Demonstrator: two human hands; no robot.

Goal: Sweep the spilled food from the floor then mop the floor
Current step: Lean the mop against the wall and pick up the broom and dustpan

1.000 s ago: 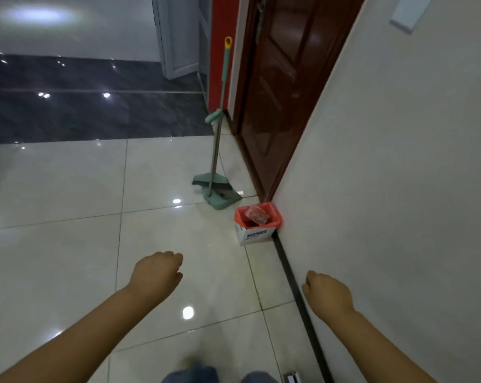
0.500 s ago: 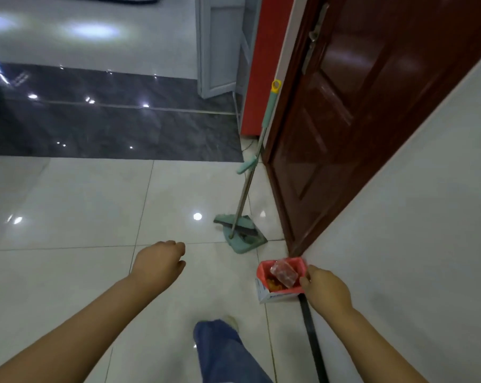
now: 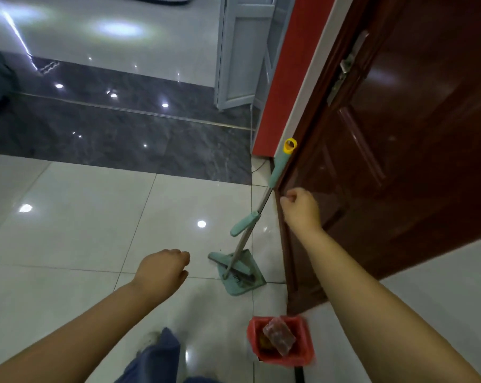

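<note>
Broom [image 3: 250, 228] leans against the brown door [image 3: 399, 161], long handle running up and right, yellow cap on top, teal head sat in its dustpan [image 3: 242, 275] on the floor. Right hand [image 3: 300, 211] loosely curled beside the handle, holding nothing; left hand [image 3: 162, 269] curled, empty.

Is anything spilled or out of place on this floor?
No spill shows on the pale tiles. The broom and dustpan lean against the brown door, and a small red-lined bin sits by the wall. Nothing looks odd.
</note>
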